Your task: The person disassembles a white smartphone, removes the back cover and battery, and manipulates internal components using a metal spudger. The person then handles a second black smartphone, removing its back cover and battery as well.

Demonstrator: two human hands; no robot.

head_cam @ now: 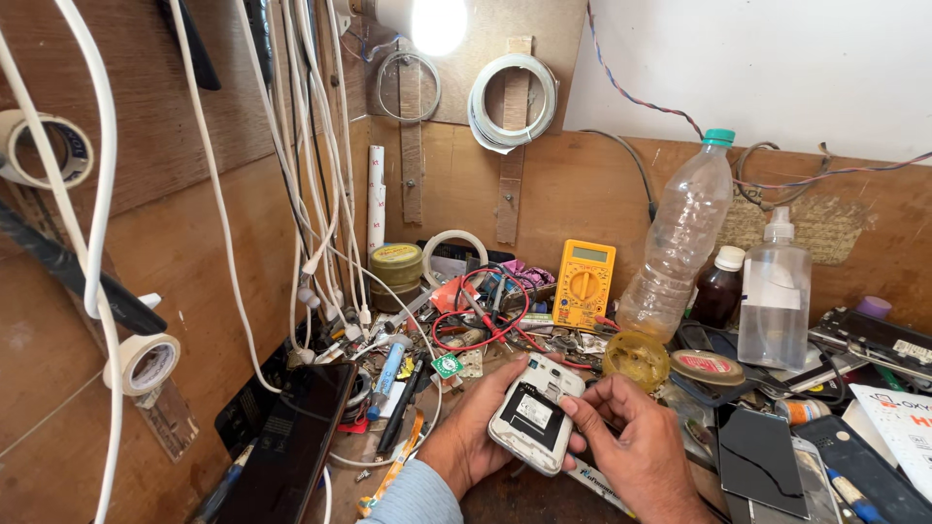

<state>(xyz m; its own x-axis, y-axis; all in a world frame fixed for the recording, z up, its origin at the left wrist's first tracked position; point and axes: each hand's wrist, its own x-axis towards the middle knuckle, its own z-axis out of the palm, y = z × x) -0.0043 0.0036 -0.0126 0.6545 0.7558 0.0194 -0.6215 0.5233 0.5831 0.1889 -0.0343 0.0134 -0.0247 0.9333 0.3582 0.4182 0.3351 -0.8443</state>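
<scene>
A small white mobile phone with its back cover off (533, 414) is being held low over the cluttered wooden workbench (524, 490). The left hand (473, 427) is cupping it from beneath, fingers closed around it; the right hand (621, 437) is pinching its edge. A yellow multimeter (583, 282) is leaning just behind.

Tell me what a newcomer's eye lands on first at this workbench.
First, the white phone with its back cover off, low in the middle, cradled by the left hand while the right hand touches its edge. Behind it stand a yellow multimeter and a tilted clear plastic bottle; a glaring lamp shines at the top.
</scene>
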